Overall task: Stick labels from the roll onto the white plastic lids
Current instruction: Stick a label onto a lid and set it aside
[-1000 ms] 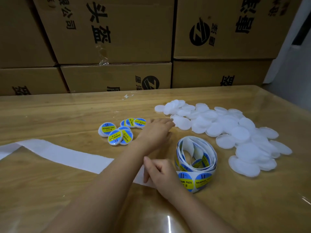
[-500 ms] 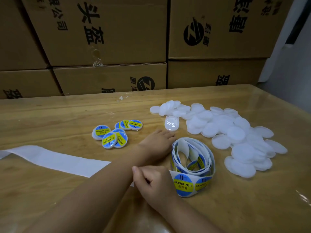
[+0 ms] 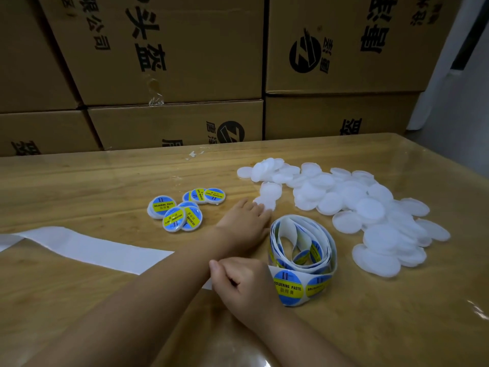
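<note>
Stacked cardboard boxes (image 3: 169, 49) — printed black — behind a wooden table (image 3: 79, 186).

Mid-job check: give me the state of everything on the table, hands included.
Left hand: open, flat on the table, fingertips on one loose lid.
Right hand: curled, pinching the liner strip beside the label roll.
Label roll: loosely unwound, labels remaining.
Liner strip: stripped bare, trailing left.
Labelled lids: clustered, stickers on.
Blank lids: heaped, unlabelled.
</note>
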Available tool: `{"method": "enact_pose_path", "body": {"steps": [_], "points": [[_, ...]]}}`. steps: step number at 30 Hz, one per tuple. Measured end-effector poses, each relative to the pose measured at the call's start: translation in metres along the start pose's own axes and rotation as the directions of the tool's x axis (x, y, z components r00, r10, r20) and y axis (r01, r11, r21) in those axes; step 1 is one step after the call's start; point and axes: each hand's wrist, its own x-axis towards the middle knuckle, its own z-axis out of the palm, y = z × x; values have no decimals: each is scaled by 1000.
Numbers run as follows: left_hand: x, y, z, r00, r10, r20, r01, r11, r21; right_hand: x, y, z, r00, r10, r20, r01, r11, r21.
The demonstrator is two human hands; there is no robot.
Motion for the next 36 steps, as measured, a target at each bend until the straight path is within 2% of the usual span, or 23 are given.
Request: {"method": "enact_pose_path", "body": {"steps": [3, 5, 9, 13, 16, 18, 19, 21, 23, 25, 28, 31, 34, 36], "points": [[-27, -1, -1, 997, 32, -64, -28, 998, 58, 0, 2, 1, 1000, -12, -17, 12, 1000, -10], [-49, -2, -2, 997, -11, -76, 13, 1000, 23, 0, 2, 2, 999, 3, -39, -3, 1000, 4], [-88, -3, -2, 985, -136, -102, 112, 971, -212, -1, 4, 2, 997, -4, -83, 1, 999, -43], [-111, 15, 0, 939, -313, -143, 197, 829, -523, 0, 3, 1, 995, -35, -89, 29, 997, -66], [-116, 25, -1, 927, -321, -194, 160, 807, -569, 1, 3, 2, 993, -63, -105, 56, 996, -65], [-116, 24, 3, 918, -344, -196, 177, 800, -574, 0, 5, 3, 996, -30, -87, 26, 999, -44], [-116, 23, 6, 903, -392, -179, 203, 754, -624, -1, 7, 3, 997, -5, -77, 3, 1000, -28], [-115, 21, 14, 853, -507, -126, 242, 597, -764, -2, 7, 4, 998, 17, -67, -17, 1000, -6], [-117, 17, 17, 829, -543, -131, 170, 468, -867, 0, 7, 3, 997, 10, -77, -11, 1000, -9], [-122, 13, 18, 835, -537, -124, 96, 363, -927, 2, 6, 2, 996, 9, -87, -10, 1000, -19], [-128, 11, 20, 857, -502, -112, 98, 373, -922, 2, 8, 2, 994, 45, -99, -47, 999, -23], [-129, 14, 19, 822, -556, -121, 135, 397, -908, 3, 10, 0, 990, 75, -122, -75, 997, 2], [-127, 22, 14, 784, -601, -157, 83, 351, -933, 3, 10, -1, 989, 49, -141, -51, 999, -9], [-125, 30, 11, 786, -599, -152, 69, 330, -941, 3, 10, -3, 988, 68, -140, -66, 998, 17]]}}
